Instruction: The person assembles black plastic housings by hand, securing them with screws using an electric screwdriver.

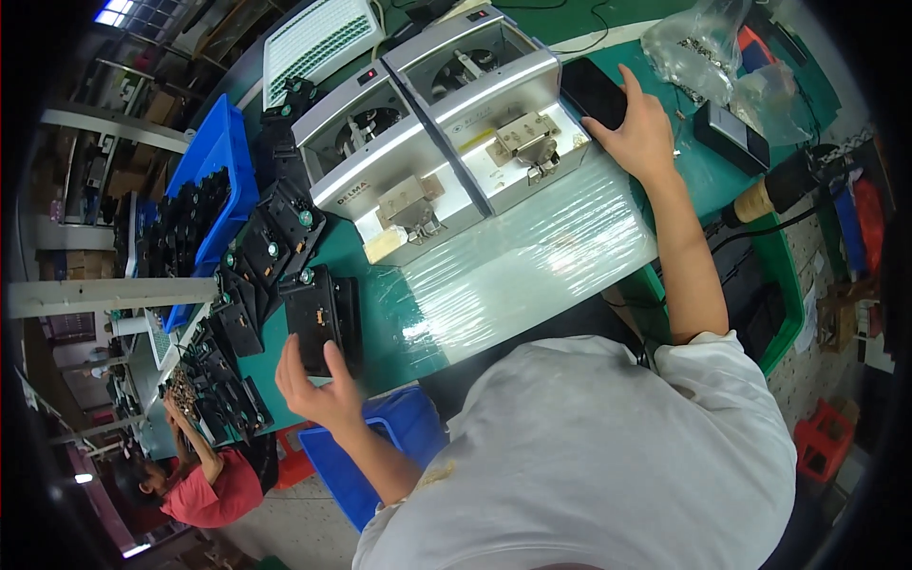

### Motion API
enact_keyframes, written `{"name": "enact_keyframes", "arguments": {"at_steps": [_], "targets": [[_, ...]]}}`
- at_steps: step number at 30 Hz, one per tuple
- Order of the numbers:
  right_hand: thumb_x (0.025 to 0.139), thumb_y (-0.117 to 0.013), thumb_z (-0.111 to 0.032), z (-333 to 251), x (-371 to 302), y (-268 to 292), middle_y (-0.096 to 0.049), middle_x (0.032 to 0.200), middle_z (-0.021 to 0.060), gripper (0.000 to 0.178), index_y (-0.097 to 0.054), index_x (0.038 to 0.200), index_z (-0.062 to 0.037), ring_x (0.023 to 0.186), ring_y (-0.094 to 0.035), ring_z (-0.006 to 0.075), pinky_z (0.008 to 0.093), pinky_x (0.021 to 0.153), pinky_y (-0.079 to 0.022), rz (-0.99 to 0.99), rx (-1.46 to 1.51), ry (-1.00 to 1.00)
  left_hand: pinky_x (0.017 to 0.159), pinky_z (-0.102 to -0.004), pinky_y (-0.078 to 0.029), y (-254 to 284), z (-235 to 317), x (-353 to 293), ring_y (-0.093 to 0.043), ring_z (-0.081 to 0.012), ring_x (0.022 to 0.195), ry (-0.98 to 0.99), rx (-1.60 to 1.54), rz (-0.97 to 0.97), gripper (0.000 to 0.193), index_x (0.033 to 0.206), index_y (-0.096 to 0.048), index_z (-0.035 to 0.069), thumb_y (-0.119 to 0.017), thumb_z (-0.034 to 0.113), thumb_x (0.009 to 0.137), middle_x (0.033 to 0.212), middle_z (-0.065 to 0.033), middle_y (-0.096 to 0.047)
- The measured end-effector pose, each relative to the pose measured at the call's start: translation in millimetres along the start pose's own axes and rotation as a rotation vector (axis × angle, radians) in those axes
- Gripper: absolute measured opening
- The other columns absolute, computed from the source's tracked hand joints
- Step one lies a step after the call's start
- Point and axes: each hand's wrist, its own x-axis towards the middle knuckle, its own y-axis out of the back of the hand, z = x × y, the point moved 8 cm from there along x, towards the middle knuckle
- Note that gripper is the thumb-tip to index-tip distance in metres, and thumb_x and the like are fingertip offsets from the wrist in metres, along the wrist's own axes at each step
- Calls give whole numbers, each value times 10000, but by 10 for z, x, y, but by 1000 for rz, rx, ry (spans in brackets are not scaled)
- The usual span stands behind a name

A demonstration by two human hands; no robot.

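Note:
My left hand (325,391) is open, thumb and fingers apart, at the near end of a stack of black flat parts (318,318). Whether the fingertips touch the stack I cannot make out. My right hand (642,138) is also open, its thumb and forefinger spread beside the near right edge of a black phone-like slab (591,93). That slab lies flat on the green table, right of two silver machines (451,123) standing side by side. Each machine has a windowed top and a small metal fixture at its front. Clear plastic sheeting (541,247) covers the table before them.
More black parts (275,237) lie left of the machines, beside a blue bin (233,157) full of them. Behind stands a white tray (318,43). Bags of small metal pieces (698,52) and a dark box (731,138) are at right. A co-worker (214,489) works at far left.

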Motion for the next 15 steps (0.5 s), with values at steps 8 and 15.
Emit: {"name": "enact_keyframes", "arguments": {"at_steps": [8, 15], "targets": [[760, -849, -419, -18, -18, 40, -702, 1188, 195, 879, -471, 1477, -79, 1132, -635, 404, 493, 949, -527, 48, -21, 58, 1040, -448, -463, -173, -192, 131, -607, -408, 1202, 68, -98, -241, 920, 1513, -458, 11, -896, 261, 744, 1381, -252, -591], [765, -833, -422, -43, -4, 8, -687, 1247, 160, 831, -491, 1456, -115, 1163, -621, 392, 487, 966, -515, -25, -28, 30, 1055, -432, -456, -379, -134, 182, -611, -379, 1212, 189, -224, -380, 1037, 1560, -398, 38, -924, 247, 691, 1351, -248, -597]]}}
